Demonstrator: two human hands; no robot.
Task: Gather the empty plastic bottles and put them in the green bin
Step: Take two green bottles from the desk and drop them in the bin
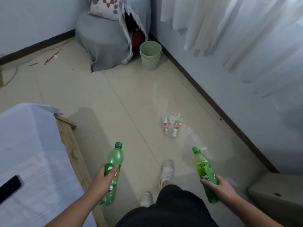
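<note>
Two green bottles are gripped, one wrapped in the left hand [105, 177], one in the right hand [219, 185]. Beyond the right grip, clear bottles [171, 125] lie on the floor; farther ahead stands the green bin [150, 54]. Stepping forward risks kicking those bottles.

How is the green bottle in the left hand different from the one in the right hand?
The left hand's bottle is solid green plastic with a dark green label; the right hand's bottle is clearer with a bright leafy green label. The left hand grips mid-body; the right hand grips lower down. Both have green caps and tilt forward.
</note>
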